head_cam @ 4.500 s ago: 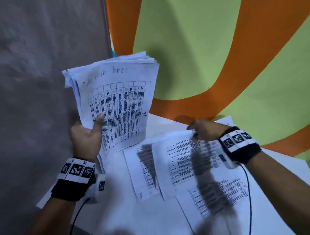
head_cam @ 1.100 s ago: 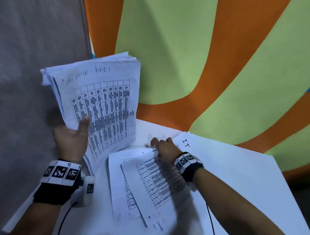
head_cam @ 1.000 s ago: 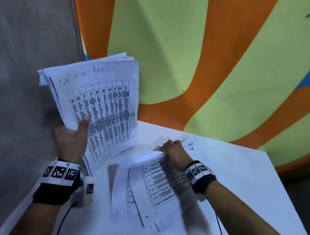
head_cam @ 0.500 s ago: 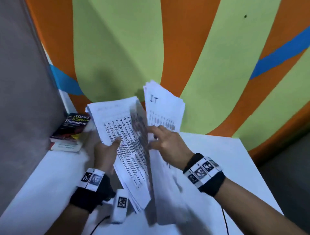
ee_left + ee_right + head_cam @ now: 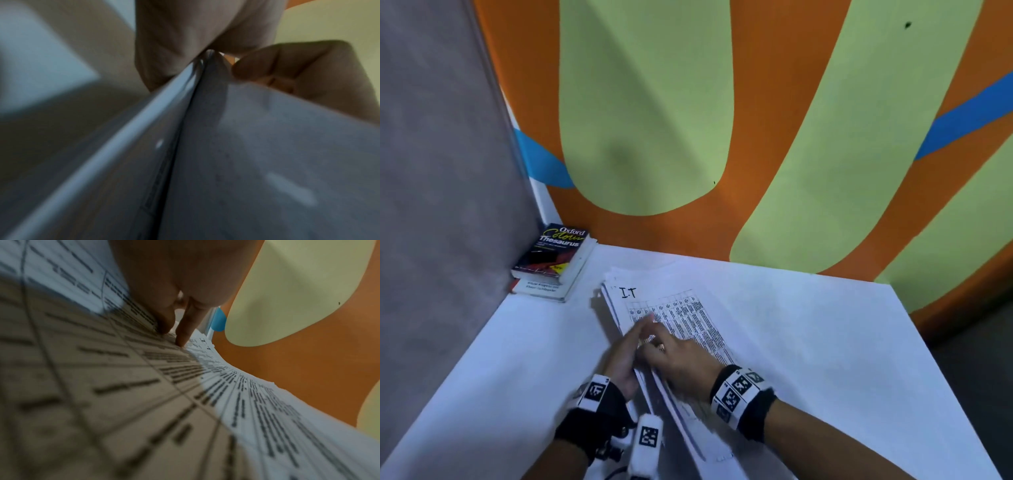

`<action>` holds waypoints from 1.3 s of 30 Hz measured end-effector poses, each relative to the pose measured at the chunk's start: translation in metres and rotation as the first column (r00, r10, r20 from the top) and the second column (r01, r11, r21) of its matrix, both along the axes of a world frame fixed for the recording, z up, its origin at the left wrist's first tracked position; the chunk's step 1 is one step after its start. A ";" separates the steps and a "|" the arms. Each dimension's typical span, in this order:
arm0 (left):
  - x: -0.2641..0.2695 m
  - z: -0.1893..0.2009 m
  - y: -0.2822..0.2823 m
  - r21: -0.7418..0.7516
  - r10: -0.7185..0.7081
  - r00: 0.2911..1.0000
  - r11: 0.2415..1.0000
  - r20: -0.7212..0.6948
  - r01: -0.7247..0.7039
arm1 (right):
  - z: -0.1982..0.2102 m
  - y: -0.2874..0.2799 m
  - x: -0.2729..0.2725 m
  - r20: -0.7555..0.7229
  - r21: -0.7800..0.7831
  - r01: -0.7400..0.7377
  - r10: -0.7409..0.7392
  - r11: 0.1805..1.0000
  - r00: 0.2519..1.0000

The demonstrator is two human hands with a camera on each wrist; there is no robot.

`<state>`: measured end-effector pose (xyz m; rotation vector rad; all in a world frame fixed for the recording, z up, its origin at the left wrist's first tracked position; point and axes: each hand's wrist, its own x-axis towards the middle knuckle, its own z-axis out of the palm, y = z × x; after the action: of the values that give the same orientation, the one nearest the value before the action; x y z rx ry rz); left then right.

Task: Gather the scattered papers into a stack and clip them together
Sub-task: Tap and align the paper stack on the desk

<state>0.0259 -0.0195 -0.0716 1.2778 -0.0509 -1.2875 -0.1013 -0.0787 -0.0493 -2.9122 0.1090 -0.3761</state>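
On the white table [image 5: 825, 359], near its middle: one stack of papers [image 5: 688, 318], lying flat, top sheet marked "IT", long axis running from my wrists away toward the far left corner where two books [image 5: 551, 263] sit well apart from it. My left hand [image 5: 625, 356], fingers straight, presses edge-on against the stack's left long side; my right hand [image 5: 678, 356] rests on top with fingers extended, pinning the sheets. No clip is visible, so, as I judge, squaring the edges comes first, left hand nearer that edge.
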 end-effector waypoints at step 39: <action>-0.028 0.143 -0.043 -0.530 0.387 0.595 0.844 0.705 0.079 | 0.093 -0.068 -0.098 0.428 0.812 0.233 -0.817 0.535 0.387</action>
<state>-0.0018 -0.0630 0.0716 1.2394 -0.8599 -0.3782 -0.1989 -0.1466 0.0437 -1.6548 0.9361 -1.3955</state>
